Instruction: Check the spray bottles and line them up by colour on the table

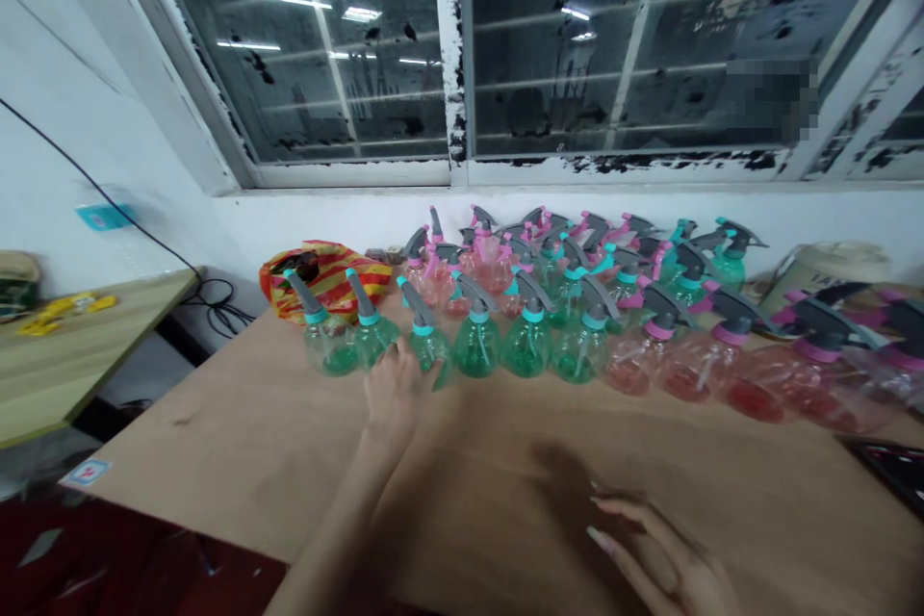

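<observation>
My left hand [394, 385] is at the row of clear green spray bottles, its fingers and thumb closed about the lower left side of a green spray bottle [431, 346] with a turquoise collar and grey trigger head. Part of that bottle is hidden behind the hand. Left of it stand two more, a green spray bottle [373, 339] next to the hand and another green spray bottle [332, 346] at the row's end. Over the table's front part, my right hand [660, 553] holds nothing, its thumb and fingers apart.
The front row continues rightward with green bottles [526, 346] and pink spray bottles [751, 385]; several more stand behind. A red-and-yellow striped bag [328, 269] lies at the back left. A dark tray-like object [887, 472] sits at the right edge. Black cables [217, 303] hang by a side table [93, 337].
</observation>
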The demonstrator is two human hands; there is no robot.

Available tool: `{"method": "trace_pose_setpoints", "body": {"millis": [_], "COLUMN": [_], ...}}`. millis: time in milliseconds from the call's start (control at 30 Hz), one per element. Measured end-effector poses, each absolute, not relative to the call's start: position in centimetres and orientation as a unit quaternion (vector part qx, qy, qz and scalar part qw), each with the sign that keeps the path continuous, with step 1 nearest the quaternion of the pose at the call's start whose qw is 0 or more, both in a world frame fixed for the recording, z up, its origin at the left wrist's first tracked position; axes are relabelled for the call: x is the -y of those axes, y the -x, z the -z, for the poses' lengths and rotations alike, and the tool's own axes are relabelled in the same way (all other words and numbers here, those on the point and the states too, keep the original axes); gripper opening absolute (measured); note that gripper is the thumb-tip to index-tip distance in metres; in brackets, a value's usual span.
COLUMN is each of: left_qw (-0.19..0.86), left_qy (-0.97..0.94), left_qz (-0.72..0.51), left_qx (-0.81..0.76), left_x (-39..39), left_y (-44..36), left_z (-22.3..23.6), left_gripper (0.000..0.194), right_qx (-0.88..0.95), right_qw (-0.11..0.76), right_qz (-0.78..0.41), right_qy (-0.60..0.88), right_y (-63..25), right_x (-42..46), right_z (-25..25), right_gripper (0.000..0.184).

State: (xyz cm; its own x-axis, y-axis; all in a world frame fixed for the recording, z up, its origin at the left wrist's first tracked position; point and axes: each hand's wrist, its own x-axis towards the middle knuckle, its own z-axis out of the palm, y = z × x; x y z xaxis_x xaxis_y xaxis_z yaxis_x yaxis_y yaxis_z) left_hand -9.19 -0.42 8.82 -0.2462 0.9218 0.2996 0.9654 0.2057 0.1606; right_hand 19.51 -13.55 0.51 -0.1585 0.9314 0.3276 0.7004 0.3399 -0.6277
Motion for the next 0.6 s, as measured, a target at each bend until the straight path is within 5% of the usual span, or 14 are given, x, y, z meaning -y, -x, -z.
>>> {"method": "trace_pose_setpoints", "body": {"millis": [267,467,600], "left_qw": [0.050,0.050,-0.049], "left_qy": [0.638,0.685,0.722], "left_qz": [0.169,0.307,0.368], "left_qx": [0.749,0.658,0.584], "left_x": [8.2,13.2,14.5], "left_y": [8.5,4.8,1.3], "left_z": [-7.1,-4.0,-2.0], "left_gripper": [0.045,0.043,0.055], "right_qx": [0.745,0.774,0.756], "right_qw": [0.311,0.319,0.360], "right_qz": [-0.230,-0.319,-0.362], "right_qy": [0.543,0.444,0.410], "right_y": [-18.0,-15.2,-13.9], "right_x": [11.0,7.7,7.8], "right_z": [-3.9,-5.6,-6.2], "right_gripper": [0.031,0.095,0.102]}}
